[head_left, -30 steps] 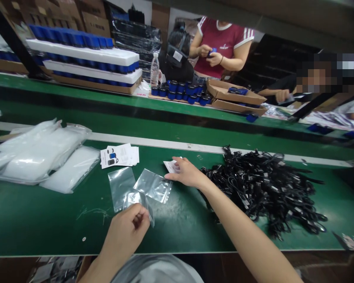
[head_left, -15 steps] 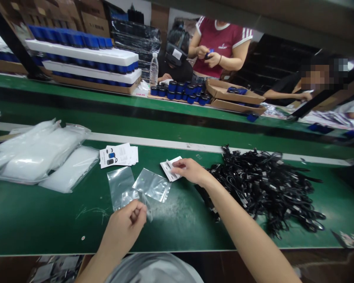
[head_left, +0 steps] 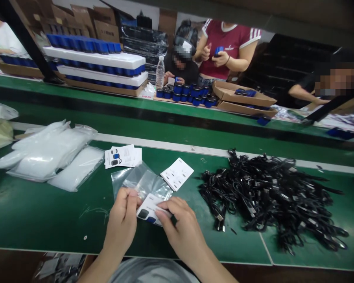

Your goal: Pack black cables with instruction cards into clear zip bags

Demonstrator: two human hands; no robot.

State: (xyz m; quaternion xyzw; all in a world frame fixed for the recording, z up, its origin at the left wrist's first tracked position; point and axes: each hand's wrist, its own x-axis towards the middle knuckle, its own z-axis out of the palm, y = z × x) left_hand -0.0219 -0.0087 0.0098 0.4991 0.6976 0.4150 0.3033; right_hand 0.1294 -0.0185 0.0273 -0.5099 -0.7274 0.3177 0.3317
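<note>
My right hand [head_left: 179, 220] pinches a printed card [head_left: 150, 209] that shows dark and blue devices. My left hand [head_left: 126, 214] is closed on a clear plastic bag [head_left: 140, 177], right beside the card's left edge. Whether the card's edge is inside the bag I cannot tell. Under the held bag, more clear bags [head_left: 117, 181] lie flat on the green table. Just beyond my right hand sits a stack of white leaflets [head_left: 177, 174] with small drawings. Another stack of cards [head_left: 123, 156] with device pictures lies behind the bags.
A big heap of black cables [head_left: 271, 196] covers the right side. Packs of white plastic bags [head_left: 44, 151] lie at the left. Across the raised green ledge stand blue cylindrical devices [head_left: 191, 94], foam trays [head_left: 100, 59], a bottle [head_left: 160, 72] and co-workers [head_left: 227, 47].
My right hand has left the leaflet stack with a card and come in beside my left hand. The left hand has lifted a bag slightly. The camera view has shifted a little.
</note>
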